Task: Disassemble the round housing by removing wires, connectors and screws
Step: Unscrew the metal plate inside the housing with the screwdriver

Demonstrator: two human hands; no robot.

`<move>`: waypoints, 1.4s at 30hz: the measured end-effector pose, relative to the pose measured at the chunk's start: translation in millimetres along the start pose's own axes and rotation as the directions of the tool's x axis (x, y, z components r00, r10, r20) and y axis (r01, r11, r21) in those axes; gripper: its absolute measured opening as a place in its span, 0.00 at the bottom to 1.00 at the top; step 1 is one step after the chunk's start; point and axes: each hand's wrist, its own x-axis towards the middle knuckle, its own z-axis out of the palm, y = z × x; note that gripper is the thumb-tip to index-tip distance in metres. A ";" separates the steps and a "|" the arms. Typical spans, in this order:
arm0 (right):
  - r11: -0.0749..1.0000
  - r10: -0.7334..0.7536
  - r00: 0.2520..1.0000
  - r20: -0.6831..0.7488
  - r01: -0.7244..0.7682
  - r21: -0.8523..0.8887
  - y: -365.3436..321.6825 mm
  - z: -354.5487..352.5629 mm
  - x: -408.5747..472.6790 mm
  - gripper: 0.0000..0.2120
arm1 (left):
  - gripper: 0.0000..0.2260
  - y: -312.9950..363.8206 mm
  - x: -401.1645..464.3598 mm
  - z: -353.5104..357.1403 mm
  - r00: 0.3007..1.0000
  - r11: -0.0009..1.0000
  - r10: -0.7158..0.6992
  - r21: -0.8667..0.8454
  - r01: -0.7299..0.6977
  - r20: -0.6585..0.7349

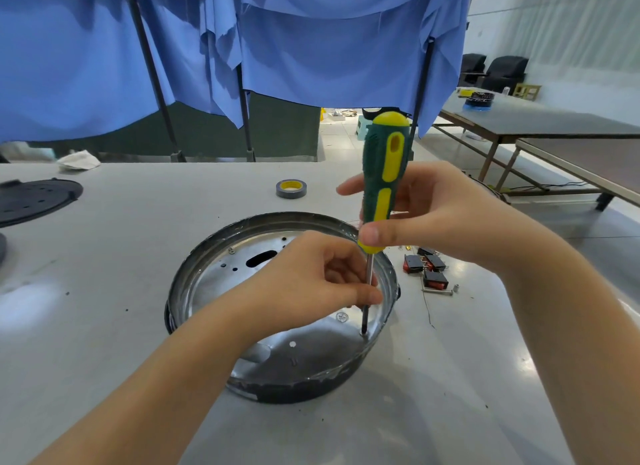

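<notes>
**Two hands steady a screwdriver on a screw at the housing's near right edge**

The round housing (277, 378) sits open side up on the near middle of the grey table (121, 326). The screwdriver (379, 187) stands almost upright, its tip in a screw (363, 333) on the metal floor close to the near right wall.

The left hand (311, 284) reaches in over the rim and pinches the bare shaft between thumb and fingers, probably to keep the tip from slipping off. The right hand (426, 215) is curled loosely round the lower handle, thumb in front, placed for turning.

Just right of the housing lie removed switches (427, 269), kept clear of the work. Farther off sit a tape roll (291, 188) and, at the left, a black perforated disc (34, 199).
</notes>
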 end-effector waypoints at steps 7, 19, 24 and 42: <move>0.973 -0.012 0.990 0.144 -0.021 0.229 3.4 -3.5 -2.3 0.24 | 0.08 0.8 1.1 -1.4 1.000 0.999 -0.025 0.031 0.025 -0.003; 0.991 0.048 0.988 0.149 -0.065 0.116 0.7 -4.4 -2.7 0.22 | 0.08 6.3 -2.6 0.8 0.994 0.996 -0.060 -0.058 0.066 0.093; 0.999 0.042 0.999 0.027 -0.041 -0.031 -2.1 2.5 -1.5 0.16 | 0.10 3.4 -0.7 2.7 1.000 0.999 -0.025 0.043 0.024 0.011; 0.986 0.043 0.978 0.205 -0.075 0.151 -4.6 -13.1 -8.1 0.27 | 0.10 1.6 0.5 -2.3 0.986 0.992 -0.035 -0.117 0.054 0.163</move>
